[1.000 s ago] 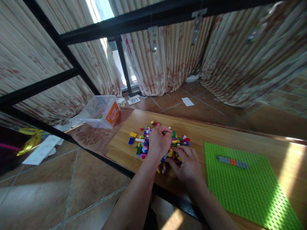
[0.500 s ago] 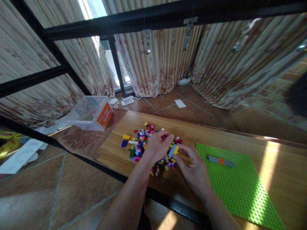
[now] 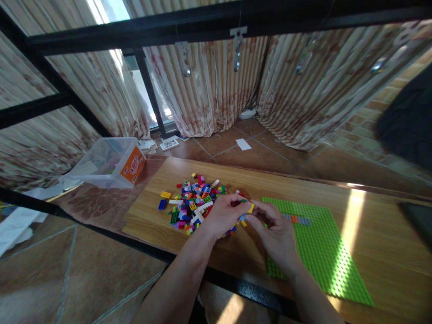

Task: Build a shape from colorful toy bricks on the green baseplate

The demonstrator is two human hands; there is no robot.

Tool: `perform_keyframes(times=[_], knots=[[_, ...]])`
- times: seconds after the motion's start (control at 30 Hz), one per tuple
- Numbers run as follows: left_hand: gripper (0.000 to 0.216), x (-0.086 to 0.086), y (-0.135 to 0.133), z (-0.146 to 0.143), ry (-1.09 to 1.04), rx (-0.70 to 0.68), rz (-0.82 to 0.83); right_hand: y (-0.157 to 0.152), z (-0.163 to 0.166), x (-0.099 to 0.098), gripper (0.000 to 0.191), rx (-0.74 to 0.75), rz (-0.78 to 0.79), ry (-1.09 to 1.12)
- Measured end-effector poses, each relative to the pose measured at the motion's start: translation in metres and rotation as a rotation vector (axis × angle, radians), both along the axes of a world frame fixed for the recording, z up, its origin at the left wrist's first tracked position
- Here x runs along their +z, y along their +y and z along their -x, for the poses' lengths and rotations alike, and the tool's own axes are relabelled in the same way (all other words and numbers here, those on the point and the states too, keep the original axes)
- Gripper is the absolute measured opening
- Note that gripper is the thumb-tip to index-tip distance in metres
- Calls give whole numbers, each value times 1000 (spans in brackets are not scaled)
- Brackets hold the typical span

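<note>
My left hand (image 3: 225,215) and my right hand (image 3: 276,227) meet just right of a heap of small toy building bricks (image 3: 194,204). Between their fingertips is a yellow toy brick (image 3: 250,208), with a light blue brick (image 3: 242,217) just below it. The right thumb and fingers pinch these bricks from the right. From the left, the left thumb and fingers close on them and partly hide them. Beside the right hand lies a green studded baseplate (image 3: 315,252), carrying a strip of grey and orange bricks (image 3: 297,219) partly covered by that hand.
Wooden board (image 3: 151,180) lies under the bricks and baseplate. A clear plastic box (image 3: 101,168) with an orange label stands at the left. Black metal bars (image 3: 135,29) cross above and along the near edge. A dark flat object (image 3: 416,222) lies at the far right.
My left hand has come from over the heap to the bricks in my right hand, and its fingers have closed there. The view has shifted, so the scene sits further left.
</note>
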State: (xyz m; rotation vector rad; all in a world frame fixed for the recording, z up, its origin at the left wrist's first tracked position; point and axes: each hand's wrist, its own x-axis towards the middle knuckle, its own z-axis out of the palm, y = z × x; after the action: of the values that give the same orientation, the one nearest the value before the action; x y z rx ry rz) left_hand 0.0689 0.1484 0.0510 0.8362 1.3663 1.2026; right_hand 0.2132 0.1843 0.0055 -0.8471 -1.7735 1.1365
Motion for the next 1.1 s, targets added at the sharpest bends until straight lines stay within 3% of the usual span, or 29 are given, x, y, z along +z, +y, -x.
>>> perform_keyframes(times=[0.3, 0.4, 0.53, 0.7, 0.93, 1.1], knots=[[21, -4, 1, 2, 39, -29, 59, -1, -8, 4, 29, 65, 59, -24], [17, -6, 2, 9, 229, -62, 9, 1, -12, 5, 29, 42, 118, 15], [18, -6, 3, 16, 662, -73, -110, 10, -22, 9, 33, -52, 185, 80], [25, -6, 0, 18, 1097, -79, -65, 25, -44, 13, 36, -122, 293, 52], [24, -11, 0, 22, 1281, -116, -97, 48, -95, 3, 38, -266, 248, -301], [19, -11, 4, 23, 1264, -84, -139, 49, -115, -2, 36, -252, 225, -339]])
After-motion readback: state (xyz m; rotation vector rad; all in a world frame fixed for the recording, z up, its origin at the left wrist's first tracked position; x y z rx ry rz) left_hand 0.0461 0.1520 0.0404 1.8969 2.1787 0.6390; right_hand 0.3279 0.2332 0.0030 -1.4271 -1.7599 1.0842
